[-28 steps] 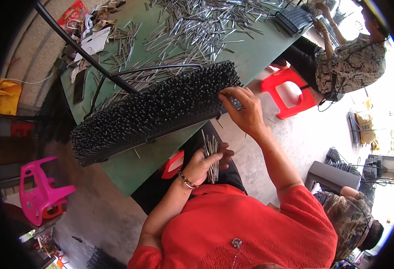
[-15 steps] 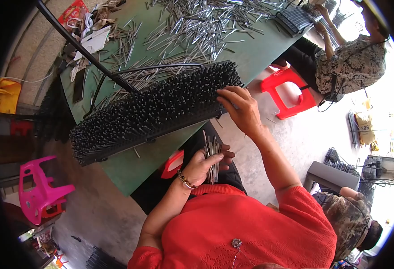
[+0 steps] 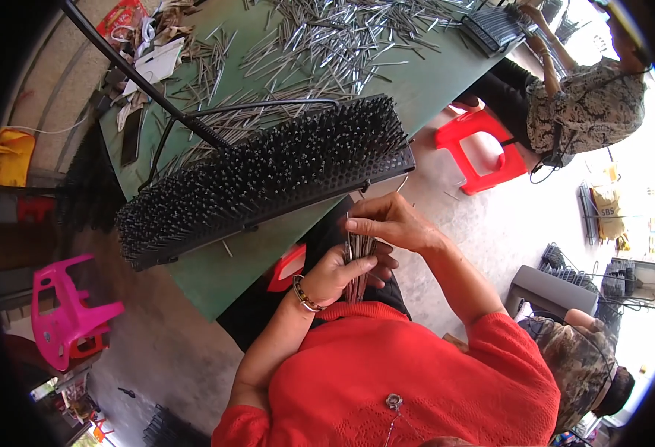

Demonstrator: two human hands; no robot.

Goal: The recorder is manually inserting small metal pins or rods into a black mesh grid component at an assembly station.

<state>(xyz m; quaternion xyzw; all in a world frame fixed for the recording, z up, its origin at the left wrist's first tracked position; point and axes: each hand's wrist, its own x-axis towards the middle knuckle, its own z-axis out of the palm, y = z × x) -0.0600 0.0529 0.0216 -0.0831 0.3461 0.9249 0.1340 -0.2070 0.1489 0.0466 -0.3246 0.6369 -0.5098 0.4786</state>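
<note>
My left hand (image 3: 335,277) is closed round a bundle of thin metal strips (image 3: 358,257), held upright close to my red top. My right hand (image 3: 391,222) bends over the top of that bundle, thumb and forefinger pinching at the strip ends; how many it grips is hidden. Just beyond lies a long black brush head (image 3: 260,179), tilted on the table corner with its dense bristles facing up. A row of bare holes shows along its near right edge. Its long black handle (image 3: 134,82) rises to the upper left, with bent wire braces.
Loose metal strips (image 3: 327,45) cover much of the green table (image 3: 212,287). A phone (image 3: 131,138) lies at its left edge. A red stool (image 3: 476,153) stands right, a pink stool (image 3: 70,309) left. One co-worker (image 3: 581,112) sits far right, another person (image 3: 566,357) lower right.
My right hand has come down from the right end of the brush head to the top of the bundle. The brush's near right edge is now uncovered. The left hand stays about where it was.
</note>
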